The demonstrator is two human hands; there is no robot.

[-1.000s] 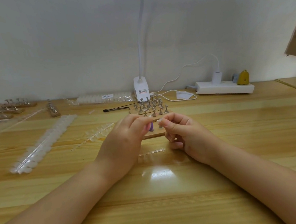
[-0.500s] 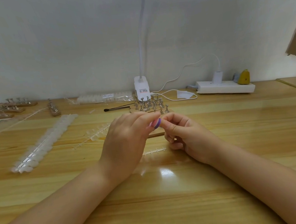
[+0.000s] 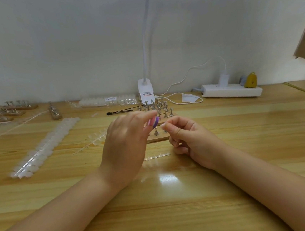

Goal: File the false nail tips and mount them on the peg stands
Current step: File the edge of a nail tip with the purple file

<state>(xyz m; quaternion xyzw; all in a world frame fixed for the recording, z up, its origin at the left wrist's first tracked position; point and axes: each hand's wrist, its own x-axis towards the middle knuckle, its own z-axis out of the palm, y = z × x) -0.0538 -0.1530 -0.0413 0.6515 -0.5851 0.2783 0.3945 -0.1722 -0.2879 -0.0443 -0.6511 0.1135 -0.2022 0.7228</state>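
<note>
Your left hand (image 3: 124,144) grips a pink-and-purple nail file (image 3: 154,122); your right hand (image 3: 189,136) pinches a clear nail tip (image 3: 163,125) just beside it. The peg stand (image 3: 158,136) sits on the worktop (image 3: 174,197) at 12 o'clock behind both hands.

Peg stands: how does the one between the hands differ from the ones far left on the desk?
The near stand lies between the left hand and right hand; the far stands sit untouched at the desk's back left. The near stand is partly hidden by fingers; the far stands show whole. Both are wooden bases with metal pegs.
</note>
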